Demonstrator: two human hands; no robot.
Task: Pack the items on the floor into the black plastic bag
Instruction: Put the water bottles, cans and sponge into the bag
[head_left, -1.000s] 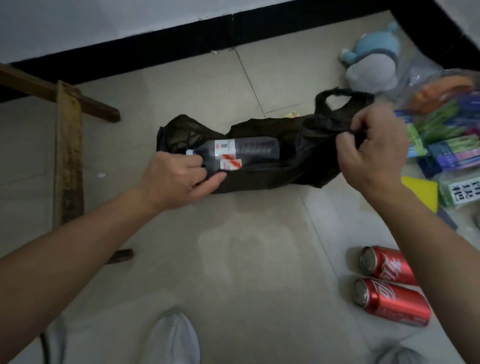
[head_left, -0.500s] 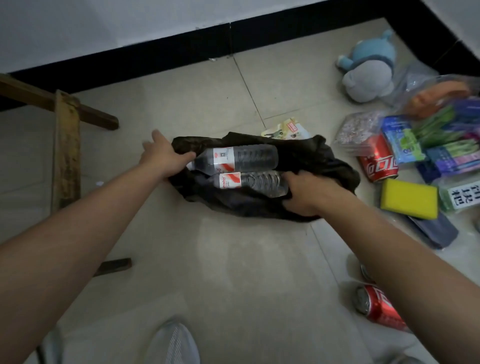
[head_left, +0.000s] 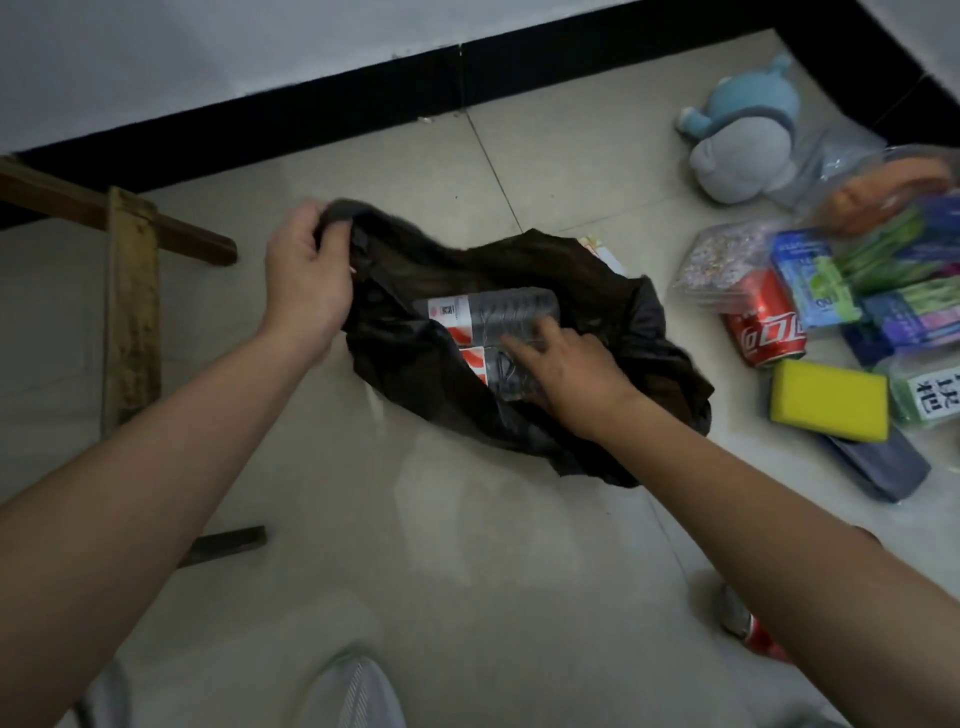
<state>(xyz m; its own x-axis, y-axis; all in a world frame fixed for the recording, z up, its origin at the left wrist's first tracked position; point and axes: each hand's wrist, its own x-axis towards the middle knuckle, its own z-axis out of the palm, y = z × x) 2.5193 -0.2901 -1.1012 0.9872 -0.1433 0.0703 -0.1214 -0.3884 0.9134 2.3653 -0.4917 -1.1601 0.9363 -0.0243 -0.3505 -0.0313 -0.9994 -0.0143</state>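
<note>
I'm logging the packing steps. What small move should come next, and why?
Probably the right hand pushes the two water bottles deeper into the black plastic bag: they lie half exposed at its mouth, and the left hand holds the rim up.

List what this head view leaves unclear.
- Lower bottle: head view, mostly covered by the right hand and a fold of the bag.
- Fingertips of the left hand: head view, buried in the bag's rim.
- Near can: head view, mostly behind the right forearm.
- Green packet: head view, cut off by the right edge.
</note>
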